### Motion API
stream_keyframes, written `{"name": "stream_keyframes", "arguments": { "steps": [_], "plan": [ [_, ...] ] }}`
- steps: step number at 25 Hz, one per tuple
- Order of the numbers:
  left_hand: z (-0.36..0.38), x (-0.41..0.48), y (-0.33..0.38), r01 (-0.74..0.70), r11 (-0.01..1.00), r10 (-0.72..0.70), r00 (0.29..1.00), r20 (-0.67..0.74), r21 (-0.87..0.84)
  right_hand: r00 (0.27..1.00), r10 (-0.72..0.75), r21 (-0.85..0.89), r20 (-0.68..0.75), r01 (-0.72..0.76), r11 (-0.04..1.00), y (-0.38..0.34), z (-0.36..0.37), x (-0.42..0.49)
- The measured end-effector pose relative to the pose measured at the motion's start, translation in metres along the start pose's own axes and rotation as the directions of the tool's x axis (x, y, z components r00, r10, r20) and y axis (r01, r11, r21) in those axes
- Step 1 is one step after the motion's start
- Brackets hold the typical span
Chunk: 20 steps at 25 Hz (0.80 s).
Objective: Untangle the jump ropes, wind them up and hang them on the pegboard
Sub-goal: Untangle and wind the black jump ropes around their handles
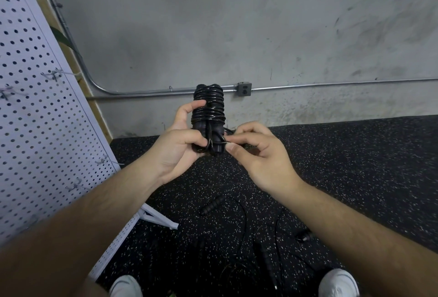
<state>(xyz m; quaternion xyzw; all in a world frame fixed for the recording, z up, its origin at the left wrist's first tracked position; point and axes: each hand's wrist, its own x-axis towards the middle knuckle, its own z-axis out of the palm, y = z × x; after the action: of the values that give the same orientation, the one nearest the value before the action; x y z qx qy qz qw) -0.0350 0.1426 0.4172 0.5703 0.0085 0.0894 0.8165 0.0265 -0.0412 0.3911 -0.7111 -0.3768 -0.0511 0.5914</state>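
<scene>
Forearms (pixel 106 213) reach forward: the left hand (pixel 180 152) clasps the wound jump rope (pixel 209 107) upright, steadying its coils, while the right hand (pixel 258 154) pinches the loose cord end (pixel 224 141), probably to tuck it. Another rope (pixel 211 205) lies on the floor (pixel 355 166); the pegboard (pixel 35 107) stands left.

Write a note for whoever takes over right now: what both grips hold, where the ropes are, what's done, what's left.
Left grip: holds the wound rope bundle upright, off the floor.
Right grip: pinches the loose rope end at the bundle's bottom.
Loose rope and a handle lie on the floor mat by the feet.
Done: one rope wound.
Left: secure its end, hang it on the pegboard at left, then wind the floor rope.
</scene>
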Motion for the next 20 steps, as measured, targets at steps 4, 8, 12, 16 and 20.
{"name": "stream_keyframes", "arguments": {
  "steps": [4, 8, 12, 16, 20],
  "plan": [
    [-0.001, -0.002, -0.003, 0.008, 0.999, -0.008, 1.0, 0.009, 0.042, 0.992, -0.127, -0.22, 0.005, 0.125, 0.967, 0.003, 0.002, 0.0],
    [-0.001, -0.003, -0.006, -0.002, 0.997, 0.004, 1.0, -0.023, 0.083, 0.93, -0.339, -0.542, 0.144, 0.361, 0.759, 0.006, 0.007, 0.0],
    [0.001, -0.005, -0.006, 0.0, 0.994, 0.001, 1.0, -0.008, 0.107, 0.934, -0.292, -0.59, 0.207, 0.357, 0.724, -0.004, 0.007, 0.002],
    [0.004, -0.006, -0.006, -0.014, 0.988, 0.011, 1.0, 0.017, 0.154, 0.958, -0.257, -0.601, 0.13, 0.283, 0.748, -0.011, 0.012, 0.0],
    [0.007, -0.006, -0.008, -0.024, 0.983, 0.019, 0.999, 0.031, 0.18, 0.962, -0.263, -0.612, 0.068, 0.248, 0.751, -0.01, 0.012, 0.002]
  ]
}}
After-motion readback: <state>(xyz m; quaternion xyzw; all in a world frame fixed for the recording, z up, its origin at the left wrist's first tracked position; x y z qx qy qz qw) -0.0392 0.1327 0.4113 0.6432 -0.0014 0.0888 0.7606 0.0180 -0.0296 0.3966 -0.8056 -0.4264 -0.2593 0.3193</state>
